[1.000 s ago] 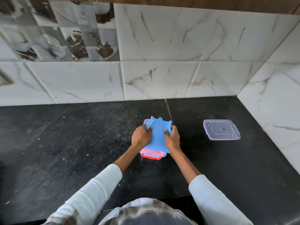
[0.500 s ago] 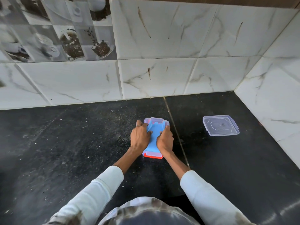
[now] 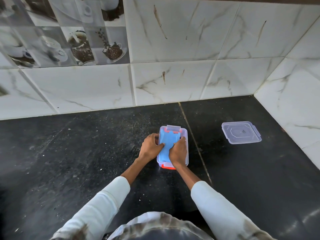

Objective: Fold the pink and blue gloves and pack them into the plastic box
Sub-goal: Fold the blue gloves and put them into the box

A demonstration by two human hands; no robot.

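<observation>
A clear plastic box stands on the black counter, slightly right of centre. The folded blue glove lies inside it and fills most of the opening. Pink-red material, apparently the pink glove, shows through the box's near end under the blue one. My left hand is at the box's left rim with fingers curled and thumb on the blue glove. My right hand has its curled fingers down on the glove's right side, inside the box.
The box's clear lid lies flat on the counter to the right, near the side wall. Marble-look tiled walls close off the back and right. The dark counter stretches wide to the left, speckled with crumbs.
The blue glove stuck out over the box's far rim a second ago. Both hands have pushed it down into the box and moved closer together.
</observation>
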